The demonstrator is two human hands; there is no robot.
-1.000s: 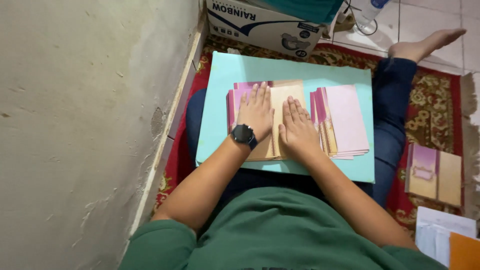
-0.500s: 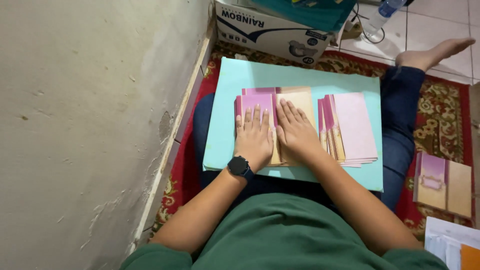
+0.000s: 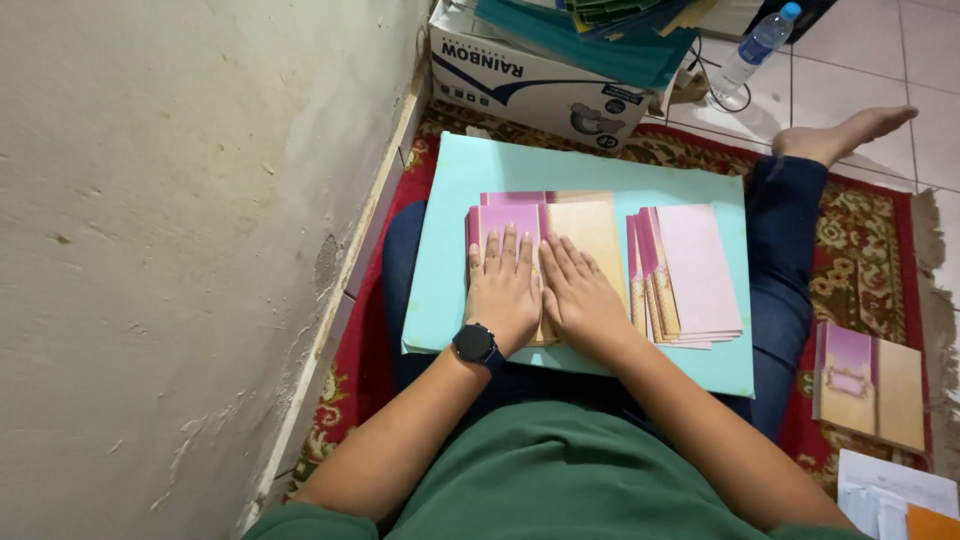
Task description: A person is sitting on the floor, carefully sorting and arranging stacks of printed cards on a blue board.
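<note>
A light blue board (image 3: 455, 300) lies across my lap. On it rests a folded pink and tan card (image 3: 590, 228), with more of the same kind under it. My left hand (image 3: 503, 290), a black watch at its wrist, presses flat on the card's pink half. Right beside it, my right hand (image 3: 578, 292) lies flat on the tan half. Both hands have straight fingers and hold nothing. A fanned stack of pink cards (image 3: 690, 275) sits on the board just right of my right hand.
A rough wall (image 3: 180, 250) runs along the left. A cardboard box (image 3: 540, 75) with teal sheets stands beyond the board, a plastic bottle (image 3: 755, 45) behind it. More pink and tan cards (image 3: 868, 385) and white papers (image 3: 895, 495) lie on the red rug (image 3: 870, 250) at right.
Both hands have slid toward me along the card, showing more of its far part. The view has shifted a little.
</note>
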